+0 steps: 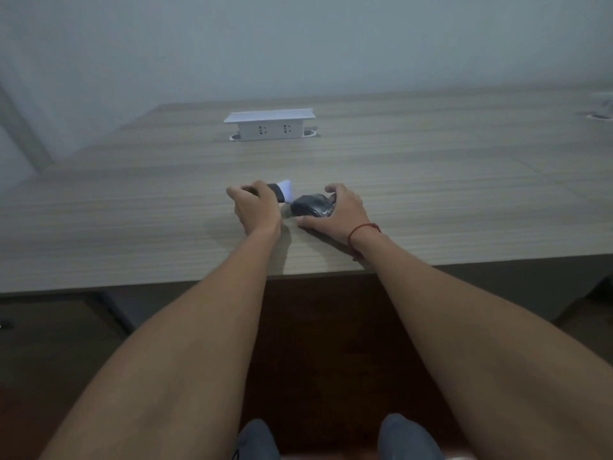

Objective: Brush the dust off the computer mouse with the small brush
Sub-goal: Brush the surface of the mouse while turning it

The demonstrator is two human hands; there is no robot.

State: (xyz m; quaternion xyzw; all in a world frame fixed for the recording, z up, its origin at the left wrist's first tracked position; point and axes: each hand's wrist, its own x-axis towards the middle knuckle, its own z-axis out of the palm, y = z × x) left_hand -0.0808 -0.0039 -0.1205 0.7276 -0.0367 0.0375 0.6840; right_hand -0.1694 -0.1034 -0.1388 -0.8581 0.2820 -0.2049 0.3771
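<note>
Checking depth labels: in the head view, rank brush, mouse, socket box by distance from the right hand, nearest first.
1. mouse: under the right hand, touching it.
2. brush: just left of the mouse, held in the left hand.
3. socket box: far back, mid-table.

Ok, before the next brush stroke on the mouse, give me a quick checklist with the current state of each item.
1. Small brush held in left hand: ok.
2. Mouse steadied by right hand: ok.
3. Bristles pointed toward mouse: ok.
4. Bristles touching mouse: cannot tell.
5. Mouse flat on the desk: cannot tell, it looks tilted.
6. Dust left on mouse: cannot tell.
</note>
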